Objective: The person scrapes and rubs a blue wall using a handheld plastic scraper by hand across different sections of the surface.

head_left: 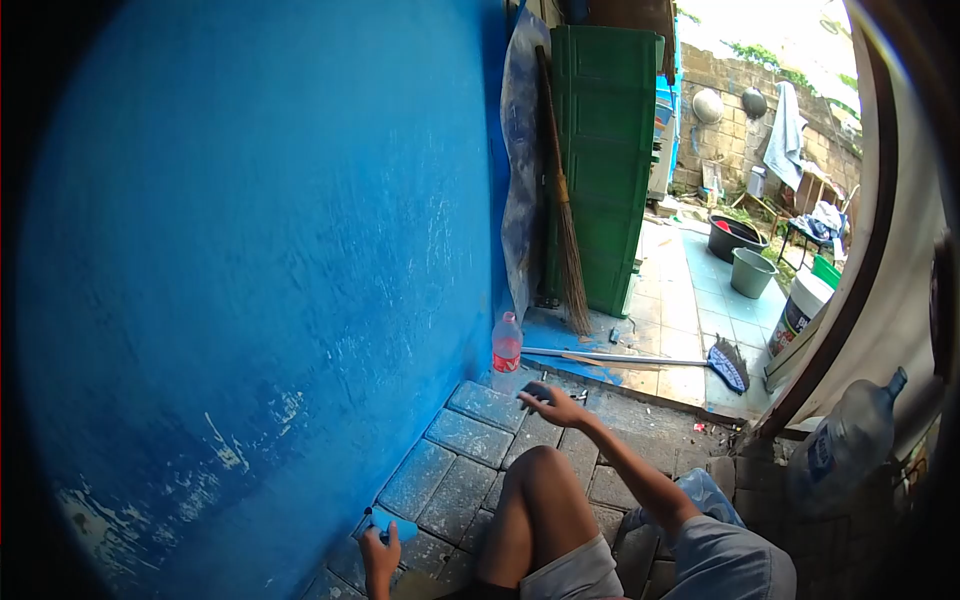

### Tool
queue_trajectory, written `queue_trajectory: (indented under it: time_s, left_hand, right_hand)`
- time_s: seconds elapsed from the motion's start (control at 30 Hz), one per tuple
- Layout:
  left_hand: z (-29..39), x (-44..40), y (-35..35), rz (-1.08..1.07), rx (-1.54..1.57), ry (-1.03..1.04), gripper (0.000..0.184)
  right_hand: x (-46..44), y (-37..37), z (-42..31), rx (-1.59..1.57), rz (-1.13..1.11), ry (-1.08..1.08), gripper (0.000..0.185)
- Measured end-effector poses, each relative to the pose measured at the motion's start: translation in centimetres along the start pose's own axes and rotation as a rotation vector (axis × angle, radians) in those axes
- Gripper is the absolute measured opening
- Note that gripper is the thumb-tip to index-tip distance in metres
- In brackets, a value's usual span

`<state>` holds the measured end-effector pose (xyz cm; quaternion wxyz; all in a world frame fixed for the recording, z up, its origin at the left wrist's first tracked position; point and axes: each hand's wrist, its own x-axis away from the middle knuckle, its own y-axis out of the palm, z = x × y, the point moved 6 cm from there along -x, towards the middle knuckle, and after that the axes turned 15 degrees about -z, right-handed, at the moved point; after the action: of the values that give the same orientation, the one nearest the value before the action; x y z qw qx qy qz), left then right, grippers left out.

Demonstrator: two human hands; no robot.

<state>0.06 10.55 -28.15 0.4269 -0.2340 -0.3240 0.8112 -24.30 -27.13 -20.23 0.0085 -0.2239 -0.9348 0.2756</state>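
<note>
Low by the blue wall (270,300), my left hand (380,560) is closed round a light-blue object (403,528), which looks like a flat scraper or block. My right hand (556,406) reaches forward over the paving bricks (470,437), its fingers curled at a small dark object (537,391) that is too small to name. Just beyond that hand, a clear plastic bottle with a red label (507,345) stands upright against the foot of the wall. The wall has scratched, pale patches low down.
A green cabinet (605,160) stands ahead with a stick broom (567,230) leaning on it. Across the doorway floor lies another broom (727,364). A large water bottle (850,435) is at the right. Outside are a black basin (735,236) and a grey bucket (752,273).
</note>
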Motion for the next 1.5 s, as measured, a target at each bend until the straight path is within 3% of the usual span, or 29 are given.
queue_trajectory:
  time_s: [0.17, 0.27, 0.33, 0.47, 0.7, 0.77, 0.87, 0.97, 1.0, 1.07, 1.2, 1.27, 1.37, 1.5]
  left_hand:
    - [0.4, 1.0, 0.4, -0.085, 0.174, 0.005, 0.043]
    - [-0.6, 2.0, 0.5, -0.112, 0.111, 0.03, 0.03]
    - [-0.8, 3.0, 0.2, -0.13, 0.09, 0.025, 0.032]
    - [-2.7, 3.8, 0.7, -0.181, 0.028, 0.013, 0.031]
    - [-0.5, 2.5, 0.5, -0.214, 0.161, 0.006, 0.027]
    - [-0.4, 2.4, 0.3, -0.083, 0.112, 0.093, 0.026]
    - [-0.8, 2.3, 0.0, -0.12, 0.104, -0.041, 0.027]
    - [-2.0, 2.4, 0.2, -0.138, 0.025, -0.112, 0.025]
    - [-2.0, 2.3, 0.4, -0.139, 0.027, -0.115, 0.025]
    - [-1.5, 2.3, 0.1, -0.025, 0.219, 0.014, 0.023]
    - [-2.6, 2.1, 0.8, -0.115, 0.236, -0.11, 0.025]
    - [-2.0, 2.1, 1.2, -0.098, 0.261, 0.067, 0.028]
    - [0.4, 2.2, 0.5, -0.18, 0.23, 0.09, 0.026]
    - [0.0, 2.2, 1.9, -0.209, 0.142, 0.089, 0.027]
  right_hand:
    - [-7.1, 14.4, -8.8, -0.053, -0.475, -0.038, 0.057]
    - [-7.7, 24.9, -8.4, 0.042, -0.933, 0.024, 0.074]
    - [-6.7, 30.7, -7.8, -0.198, -1.133, -0.044, 0.08]
    - [-4.7, 35.0, -5.7, -0.395, -1.139, -0.029, 0.072]
    - [-4.9, 32.5, -4.5, -0.176, -0.905, -0.117, 0.055]
    - [-5.2, 31.8, -4.6, -0.094, -0.907, -0.11, 0.049]
    - [-5.6, 32.2, -3.2, 0.08, -0.765, -0.173, 0.054]
    - [-5.0, 31.9, -4.0, 0.107, -0.77, -0.107, 0.061]
    - [-5.0, 31.6, -4.8, 0.106, -0.773, -0.105, 0.061]
    - [-4.5, 31.8, -5.0, 0.252, -0.992, 0.058, 0.066]
    - [-4.3, 32.9, -2.4, 0.055, -0.974, 0.014, 0.07]
    - [-3.6, 32.1, -2.7, 0.075, -1.147, 0.279, 0.07]
    - [-3.2, 33.2, -2.1, -0.019, -1.277, 0.196, 0.069]
    - [-2.5, 33.9, -3.3, 0.05, -1.229, 0.056, 0.068]
